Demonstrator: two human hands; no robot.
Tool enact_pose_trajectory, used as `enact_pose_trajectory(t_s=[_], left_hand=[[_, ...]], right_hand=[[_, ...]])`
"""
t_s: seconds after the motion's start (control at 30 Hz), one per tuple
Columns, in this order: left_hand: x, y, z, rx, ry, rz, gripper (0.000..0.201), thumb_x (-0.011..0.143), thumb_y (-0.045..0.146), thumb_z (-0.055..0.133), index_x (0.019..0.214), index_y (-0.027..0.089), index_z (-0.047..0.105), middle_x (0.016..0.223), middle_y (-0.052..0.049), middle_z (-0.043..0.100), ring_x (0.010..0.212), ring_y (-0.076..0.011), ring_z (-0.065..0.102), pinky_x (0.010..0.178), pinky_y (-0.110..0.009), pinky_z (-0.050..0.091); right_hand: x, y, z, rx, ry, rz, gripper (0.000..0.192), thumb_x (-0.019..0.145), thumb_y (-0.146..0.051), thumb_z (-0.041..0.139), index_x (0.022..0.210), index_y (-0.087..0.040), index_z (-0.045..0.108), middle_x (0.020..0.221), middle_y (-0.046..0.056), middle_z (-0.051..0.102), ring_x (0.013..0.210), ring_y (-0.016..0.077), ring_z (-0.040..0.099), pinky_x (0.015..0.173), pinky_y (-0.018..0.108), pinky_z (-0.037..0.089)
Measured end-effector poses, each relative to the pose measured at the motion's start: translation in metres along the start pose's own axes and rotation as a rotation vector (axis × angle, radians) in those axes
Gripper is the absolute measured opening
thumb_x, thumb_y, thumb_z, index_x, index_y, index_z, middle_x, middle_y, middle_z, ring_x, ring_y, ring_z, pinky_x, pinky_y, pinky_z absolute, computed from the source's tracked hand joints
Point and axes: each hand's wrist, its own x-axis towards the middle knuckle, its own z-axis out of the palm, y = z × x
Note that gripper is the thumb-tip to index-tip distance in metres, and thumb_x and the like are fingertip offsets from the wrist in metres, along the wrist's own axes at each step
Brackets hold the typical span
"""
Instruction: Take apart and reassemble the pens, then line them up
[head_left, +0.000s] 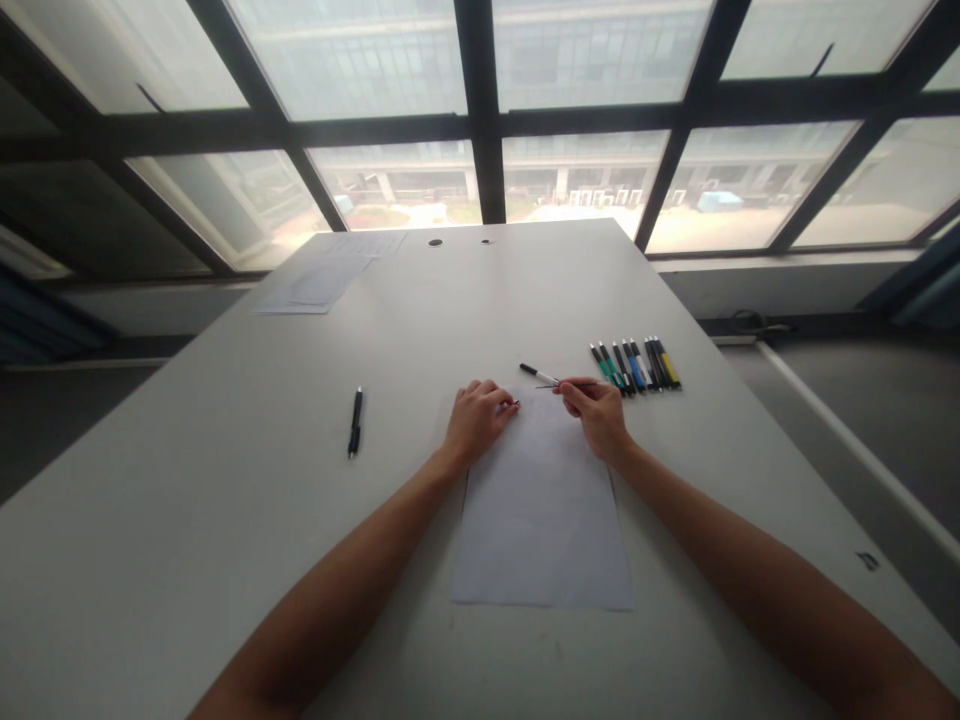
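Observation:
A white sheet of paper (544, 510) lies in front of me, with both hands over its far end. My left hand (478, 418) is closed at the paper's upper left, pinching a small piece with a dark end (517, 403). At the upper right, my right hand (598, 408) grips a thin, dark pen-like piece (545, 387) whose slender end points left. Its other end is mostly hidden by the fingers. Just beyond the paper is a black and white pen part (537, 374), close to the right fingertips. The two hands are apart.
Several pens with black, green, blue, white and yellow parts (636, 366) lie in a row to the right. A black pen (355, 422) rests on the left. More paper sheets (319, 280) lie at the table's (225, 470) far left, before large windows.

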Motion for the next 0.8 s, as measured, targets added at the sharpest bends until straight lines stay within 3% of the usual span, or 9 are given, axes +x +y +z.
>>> enact_pose_trajectory(t_s=[0.27, 0.6, 0.8], left_hand=[[0.001, 0.002, -0.002, -0.075, 0.053, 0.061, 0.01, 0.093, 0.029, 0.063, 0.09, 0.024, 0.071, 0.097, -0.004, 0.069, 0.095, -0.0216, 0.059, 0.088, -0.036, 0.044], [0.004, -0.001, 0.001, -0.417, 0.274, 0.045, 0.013, 0.091, 0.031, 0.066, 0.085, 0.02, 0.069, 0.085, -0.003, 0.067, 0.08, -0.0172, 0.057, 0.077, -0.032, 0.048], [0.003, 0.008, -0.003, -0.522, 0.266, 0.095, 0.013, 0.09, 0.032, 0.067, 0.085, 0.02, 0.069, 0.084, -0.003, 0.066, 0.079, -0.0154, 0.058, 0.072, -0.029, 0.048]], right_hand=[[-0.001, -0.003, 0.0, -0.069, 0.029, -0.015, 0.026, 0.069, -0.041, 0.082, 0.075, -0.017, 0.077, 0.054, 0.0, 0.062, 0.047, 0.008, 0.043, 0.044, 0.024, 0.029], [-0.003, 0.001, 0.0, -0.256, -0.024, -0.044, 0.029, 0.071, -0.044, 0.082, 0.08, -0.016, 0.078, 0.066, 0.005, 0.071, 0.052, 0.0114, 0.055, 0.048, 0.024, 0.041], [-0.007, -0.006, 0.004, -0.189, -0.062, -0.044, 0.026, 0.07, -0.041, 0.083, 0.079, -0.017, 0.078, 0.062, 0.003, 0.069, 0.052, 0.0116, 0.055, 0.048, 0.024, 0.042]])
